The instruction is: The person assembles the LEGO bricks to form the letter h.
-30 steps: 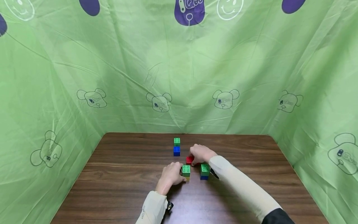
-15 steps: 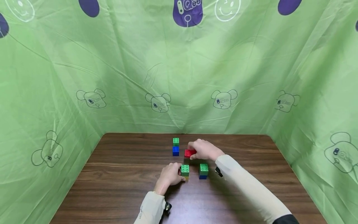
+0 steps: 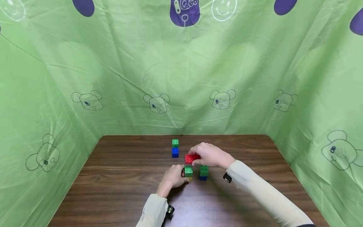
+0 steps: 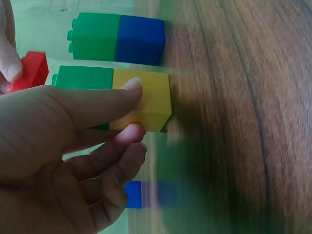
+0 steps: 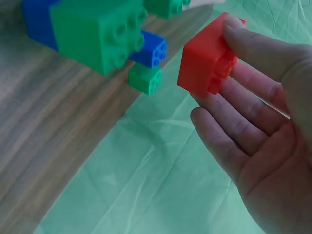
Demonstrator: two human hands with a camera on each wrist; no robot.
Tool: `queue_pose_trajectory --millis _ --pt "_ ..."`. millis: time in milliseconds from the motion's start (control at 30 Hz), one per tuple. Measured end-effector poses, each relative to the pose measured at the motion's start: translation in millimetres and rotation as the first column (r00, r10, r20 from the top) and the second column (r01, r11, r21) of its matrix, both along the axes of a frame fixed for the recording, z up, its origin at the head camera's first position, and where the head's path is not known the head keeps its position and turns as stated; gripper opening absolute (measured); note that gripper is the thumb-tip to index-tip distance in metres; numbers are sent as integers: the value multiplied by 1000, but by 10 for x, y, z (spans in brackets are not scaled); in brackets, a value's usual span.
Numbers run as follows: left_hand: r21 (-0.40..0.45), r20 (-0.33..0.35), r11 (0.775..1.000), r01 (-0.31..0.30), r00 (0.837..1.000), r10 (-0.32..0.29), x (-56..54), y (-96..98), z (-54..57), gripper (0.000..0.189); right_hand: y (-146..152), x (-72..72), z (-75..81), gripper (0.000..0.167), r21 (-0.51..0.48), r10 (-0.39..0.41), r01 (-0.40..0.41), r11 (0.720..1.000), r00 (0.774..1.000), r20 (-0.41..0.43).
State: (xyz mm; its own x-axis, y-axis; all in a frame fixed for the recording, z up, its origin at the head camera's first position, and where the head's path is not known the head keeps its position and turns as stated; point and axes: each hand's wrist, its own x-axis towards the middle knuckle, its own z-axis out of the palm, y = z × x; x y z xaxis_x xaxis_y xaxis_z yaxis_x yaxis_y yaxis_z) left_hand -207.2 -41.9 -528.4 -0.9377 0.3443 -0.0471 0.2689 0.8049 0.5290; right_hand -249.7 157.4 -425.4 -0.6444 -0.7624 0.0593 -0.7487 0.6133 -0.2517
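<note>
My left hand (image 3: 173, 176) pinches the yellow brick (image 4: 153, 100) between thumb and fingers. A green brick (image 3: 188, 171) is stacked on this yellow one, studs up, and the pair stands on the table. Above and just behind that stack in the head view is a red brick (image 3: 188, 159), raised off the table. My right hand (image 3: 211, 155) grips it by thumb and fingers, with its studs showing on top. Right of the left hand's stack stands another pair, a green brick (image 3: 203, 170) on a blue brick (image 3: 203, 178).
Farther back on the brown wooden table (image 3: 127, 176) are a blue brick (image 3: 175, 153) and, behind it, a green brick (image 3: 175, 143). Green printed cloth (image 3: 181, 116) hangs at the table's back and sides.
My right hand has lifted the red brick off the table and brought it toward the green-and-yellow stack. The left hand stays at that stack. The head view has shifted slightly.
</note>
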Motion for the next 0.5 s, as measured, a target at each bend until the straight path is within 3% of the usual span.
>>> queue_pose_trajectory --millis 167,500 --pt "24 -6 1000 12 1000 -11 -3 21 -4 27 24 82 -67 22 18 0 0 1000 1000 11" --pt "18 -8 1000 13 1000 -13 -6 58 -18 30 74 108 -194 27 44 -38 36 998 999 37"
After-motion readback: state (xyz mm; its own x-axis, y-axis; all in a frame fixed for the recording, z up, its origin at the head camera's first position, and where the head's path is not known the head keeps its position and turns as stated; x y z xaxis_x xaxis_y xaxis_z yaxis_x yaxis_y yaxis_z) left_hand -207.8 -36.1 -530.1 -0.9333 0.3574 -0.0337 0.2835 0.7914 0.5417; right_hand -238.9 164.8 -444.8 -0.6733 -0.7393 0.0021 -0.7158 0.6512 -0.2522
